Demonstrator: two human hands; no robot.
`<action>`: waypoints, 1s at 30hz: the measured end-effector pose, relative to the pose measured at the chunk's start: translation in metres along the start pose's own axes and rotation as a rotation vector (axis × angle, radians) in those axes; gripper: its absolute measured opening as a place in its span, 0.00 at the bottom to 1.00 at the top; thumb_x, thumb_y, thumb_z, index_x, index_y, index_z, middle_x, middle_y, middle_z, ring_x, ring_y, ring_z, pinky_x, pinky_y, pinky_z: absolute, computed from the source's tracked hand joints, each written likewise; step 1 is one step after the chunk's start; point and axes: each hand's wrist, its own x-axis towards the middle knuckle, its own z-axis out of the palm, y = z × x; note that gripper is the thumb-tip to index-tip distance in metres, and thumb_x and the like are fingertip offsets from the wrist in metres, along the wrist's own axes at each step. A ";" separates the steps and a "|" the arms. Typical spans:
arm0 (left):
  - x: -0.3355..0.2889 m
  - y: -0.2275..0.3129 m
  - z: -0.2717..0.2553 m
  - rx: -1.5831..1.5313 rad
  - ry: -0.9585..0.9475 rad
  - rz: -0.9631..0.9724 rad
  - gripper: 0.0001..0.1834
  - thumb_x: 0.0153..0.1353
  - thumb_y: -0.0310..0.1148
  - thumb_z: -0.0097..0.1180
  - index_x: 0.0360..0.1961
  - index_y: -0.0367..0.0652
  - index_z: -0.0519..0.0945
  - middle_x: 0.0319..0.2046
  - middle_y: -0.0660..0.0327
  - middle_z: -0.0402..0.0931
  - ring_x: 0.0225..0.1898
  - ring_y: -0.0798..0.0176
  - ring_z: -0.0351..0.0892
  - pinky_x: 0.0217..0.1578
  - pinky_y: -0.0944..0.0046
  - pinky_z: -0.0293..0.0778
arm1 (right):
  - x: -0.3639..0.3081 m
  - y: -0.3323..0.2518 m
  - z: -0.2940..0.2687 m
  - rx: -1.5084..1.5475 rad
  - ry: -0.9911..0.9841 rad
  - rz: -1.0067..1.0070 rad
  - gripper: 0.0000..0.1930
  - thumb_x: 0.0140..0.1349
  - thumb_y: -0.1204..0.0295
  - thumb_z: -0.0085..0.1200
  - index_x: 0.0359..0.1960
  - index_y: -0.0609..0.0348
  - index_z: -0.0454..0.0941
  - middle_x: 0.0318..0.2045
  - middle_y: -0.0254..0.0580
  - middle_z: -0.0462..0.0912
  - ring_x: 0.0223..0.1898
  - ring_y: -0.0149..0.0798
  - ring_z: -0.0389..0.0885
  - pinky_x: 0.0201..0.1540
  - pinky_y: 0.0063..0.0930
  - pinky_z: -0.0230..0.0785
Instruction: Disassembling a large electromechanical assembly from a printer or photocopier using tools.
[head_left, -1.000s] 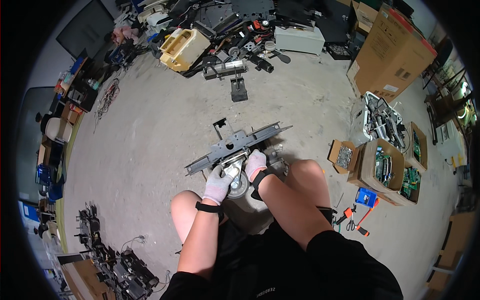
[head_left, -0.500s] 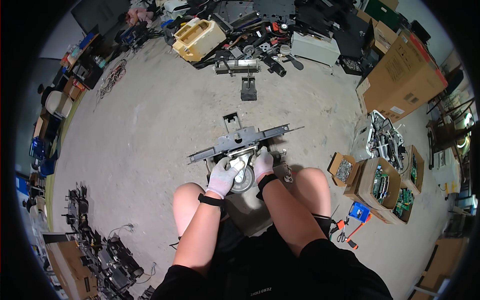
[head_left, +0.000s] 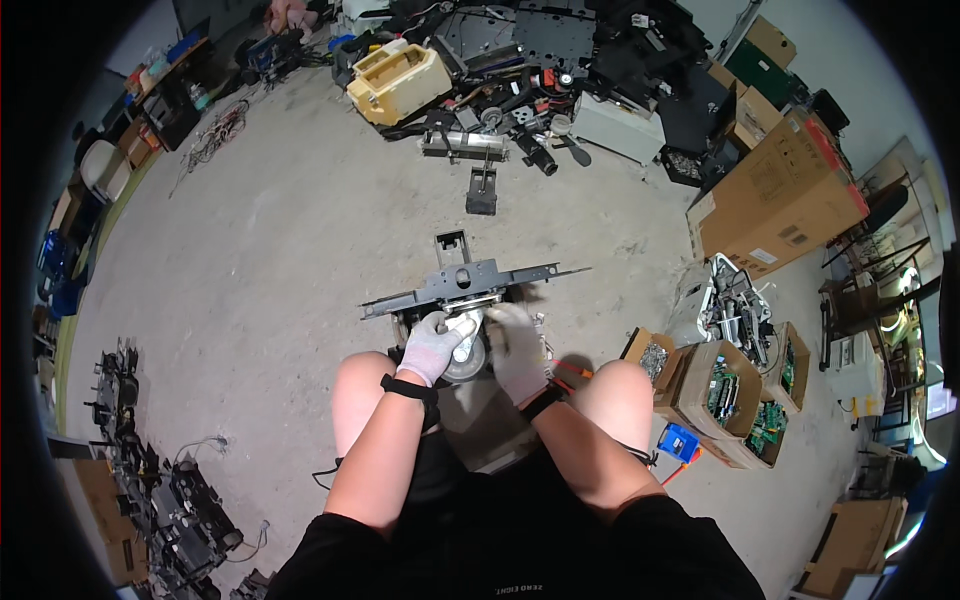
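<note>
A grey caster wheel [head_left: 464,362] in a shiny metal fork sits under a long dark metal bracket assembly [head_left: 462,283] on the floor between my knees. My left hand [head_left: 431,346], in a white glove, is closed on the caster's fork at its left side. My right hand [head_left: 516,352], also gloved, hovers just right of the wheel and is smeared by motion. Whether it holds anything does not show. Thin red handles [head_left: 570,371] of some tool show between that hand and my right knee; I cannot tell if the hand touches them.
A small black metal part [head_left: 481,192] lies ahead of the bracket. Farther off is a heap of dark machine parts with a cream plastic housing [head_left: 400,82]. Cartons of circuit boards [head_left: 722,390] and a blue box [head_left: 679,442] stand right. Black machine assemblies [head_left: 185,500] lie left.
My right hand has come away from the caster's right side and moved back toward me. My left hand stays on the fork. The whole view has shifted, and red handles now show.
</note>
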 end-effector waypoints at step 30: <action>0.008 -0.026 -0.002 0.021 0.004 -0.005 0.22 0.62 0.34 0.62 0.55 0.33 0.80 0.45 0.53 0.84 0.44 0.63 0.83 0.47 0.64 0.78 | -0.002 -0.038 0.003 -0.227 -0.142 -0.126 0.26 0.59 0.66 0.62 0.60 0.59 0.78 0.51 0.50 0.80 0.48 0.54 0.78 0.53 0.44 0.72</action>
